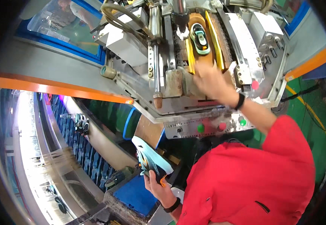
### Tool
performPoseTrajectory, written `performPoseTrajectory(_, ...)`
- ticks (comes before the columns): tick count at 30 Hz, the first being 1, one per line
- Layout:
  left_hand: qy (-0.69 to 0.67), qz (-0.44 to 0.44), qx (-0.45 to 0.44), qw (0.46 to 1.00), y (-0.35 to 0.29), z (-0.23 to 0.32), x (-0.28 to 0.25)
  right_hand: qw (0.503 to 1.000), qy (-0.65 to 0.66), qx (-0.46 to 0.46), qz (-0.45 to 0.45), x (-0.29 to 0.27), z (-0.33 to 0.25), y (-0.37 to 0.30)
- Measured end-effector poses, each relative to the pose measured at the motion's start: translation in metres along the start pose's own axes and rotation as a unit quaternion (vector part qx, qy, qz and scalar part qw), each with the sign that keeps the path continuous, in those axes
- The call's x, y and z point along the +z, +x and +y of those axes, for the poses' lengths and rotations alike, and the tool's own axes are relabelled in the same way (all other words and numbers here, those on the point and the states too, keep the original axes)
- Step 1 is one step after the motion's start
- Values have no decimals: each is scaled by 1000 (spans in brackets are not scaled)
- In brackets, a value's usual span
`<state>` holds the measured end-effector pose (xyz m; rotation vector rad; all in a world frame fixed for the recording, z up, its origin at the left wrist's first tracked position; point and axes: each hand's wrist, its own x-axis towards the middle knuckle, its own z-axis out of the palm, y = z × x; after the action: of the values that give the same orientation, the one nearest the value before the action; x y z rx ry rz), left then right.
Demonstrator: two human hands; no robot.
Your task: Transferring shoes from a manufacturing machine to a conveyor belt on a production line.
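Note:
My left hand (158, 189) is closed around a sports shoe (150, 155) with a pale blue sole, dark upper and orange details. This shoe is tilted, toe up, above a blue pad (135, 197). My right hand (212, 83) reaches over the front of a machine, just nearer than a second shoe (200, 39). That one is black and mint green and stands upright between two yellow side pads (216, 39). The right fingers are blurred and partly hidden, so I cannot see whether they hold anything.
A metal rod (156, 71) and a press head (180, 18) stand left of the second shoe. Coloured buttons (222, 126) line the machine's front panel. At the left runs a conveyor (43, 150) with shoe parts (60, 205). An orange-edged frame (62, 88) borders the machine.

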<state>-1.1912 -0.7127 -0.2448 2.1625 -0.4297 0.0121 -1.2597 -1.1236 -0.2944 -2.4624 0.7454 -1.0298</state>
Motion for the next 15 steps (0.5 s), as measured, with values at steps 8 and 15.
performPoseTrajectory(8,-175,-54,-272,945,-29,16,9,978,47,-8,-204,130,-20,-211)
performPoseTrajectory(15,-292,-21,-325,899,-30,26,20,969,134,71,-196,102,-28,-186)
